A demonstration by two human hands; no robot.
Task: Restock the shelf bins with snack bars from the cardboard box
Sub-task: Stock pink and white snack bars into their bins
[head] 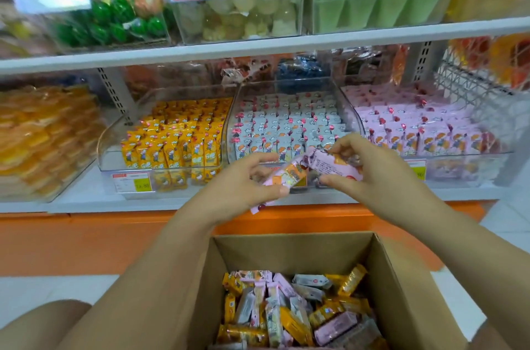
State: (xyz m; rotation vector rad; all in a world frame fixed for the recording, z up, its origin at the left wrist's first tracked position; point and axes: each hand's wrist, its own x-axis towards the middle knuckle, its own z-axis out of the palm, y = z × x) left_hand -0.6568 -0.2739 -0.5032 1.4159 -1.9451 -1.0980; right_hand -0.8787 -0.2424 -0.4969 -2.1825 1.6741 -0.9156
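Shelf (258, 47): stood just beyond the far wall of the cardboard box (286, 252), its boards rising above it.
Cardboard box: open-topped, nearest the person, part full of loose bars (301, 312) in yellow, white and pink, lying jumbled.
Bins: three clear ones sat on the low board beyond the box. The yellow bin (114, 157) was to its left, the white bin (286, 82) straight past it and the pink bin (464, 169) to its right, all well stocked in rows.
Left hand (246, 186): above the box's far wall, fingers curled round the lower end of the pink bars (289, 174).
Right hand (370, 166): above the box's far right corner, thumb and fingertips pinching the upper end of the same bunch.
Pink bars: held between both hands, over the box's far wall. The count was blurred.
Handling: probably light, with slick, crinkly wrappers and a crumbly inside. They were best gripped gently across the long sides, not by the sealed ends.
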